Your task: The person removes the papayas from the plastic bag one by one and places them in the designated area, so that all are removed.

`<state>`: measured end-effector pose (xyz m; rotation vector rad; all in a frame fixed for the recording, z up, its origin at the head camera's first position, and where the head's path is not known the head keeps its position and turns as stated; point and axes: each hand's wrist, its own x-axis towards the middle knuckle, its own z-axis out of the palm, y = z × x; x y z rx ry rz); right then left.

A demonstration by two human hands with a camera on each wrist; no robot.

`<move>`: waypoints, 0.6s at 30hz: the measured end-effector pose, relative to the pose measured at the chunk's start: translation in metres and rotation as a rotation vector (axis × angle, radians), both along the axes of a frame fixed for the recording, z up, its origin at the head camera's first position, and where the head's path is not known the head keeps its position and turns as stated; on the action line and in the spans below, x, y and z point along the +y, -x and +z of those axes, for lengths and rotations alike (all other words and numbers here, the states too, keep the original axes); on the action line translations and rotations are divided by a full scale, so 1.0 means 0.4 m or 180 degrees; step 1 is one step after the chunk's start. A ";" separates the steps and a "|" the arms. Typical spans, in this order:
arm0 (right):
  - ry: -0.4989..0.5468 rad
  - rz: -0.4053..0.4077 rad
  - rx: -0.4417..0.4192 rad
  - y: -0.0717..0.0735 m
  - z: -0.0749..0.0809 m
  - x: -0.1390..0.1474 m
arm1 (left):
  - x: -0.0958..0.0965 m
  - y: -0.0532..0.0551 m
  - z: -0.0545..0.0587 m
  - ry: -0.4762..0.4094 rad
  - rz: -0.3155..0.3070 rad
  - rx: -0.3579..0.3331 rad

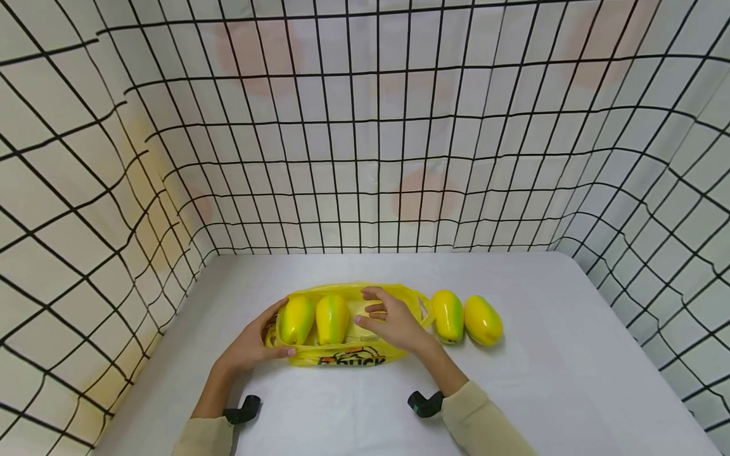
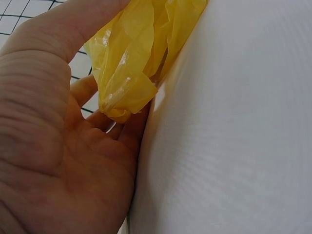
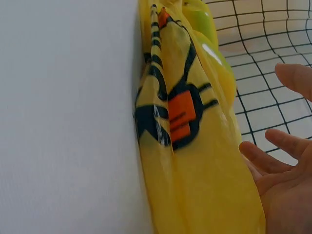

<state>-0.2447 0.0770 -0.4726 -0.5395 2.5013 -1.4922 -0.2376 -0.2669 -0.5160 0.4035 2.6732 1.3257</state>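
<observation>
A yellow plastic bag (image 1: pixel 371 353) with black and orange print lies on its side, its opening facing up. Two glossy yellow-green papaya-like fruits (image 1: pixel 332 318) sit side by side in its left part. My left hand (image 1: pixel 251 342) holds the bag's left end, thumb on the near side and fingers around the back. In the left wrist view, a gathered yellow end of the bag (image 2: pixel 124 73) shows between thumb and fingers. My right hand (image 1: pixel 396 323) hovers over the bag's right part, fingers spread and loosely bent, with nothing in it.
Two more such fruits, one upright-looking (image 1: pixel 448 316) and one tilted (image 1: pixel 483 320), lie just right of the bag on the white table (image 1: pixel 547 380). Black wire grid (image 1: pixel 359 158) encloses the back and both sides. Each wrist bears a black camera mount (image 1: pixel 424 404).
</observation>
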 end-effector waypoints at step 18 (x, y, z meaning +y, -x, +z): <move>-0.0237 -0.0087 -0.0152 0.003 -0.015 -0.116 | 0.001 -0.005 0.007 -0.0041 -0.0033 0.0020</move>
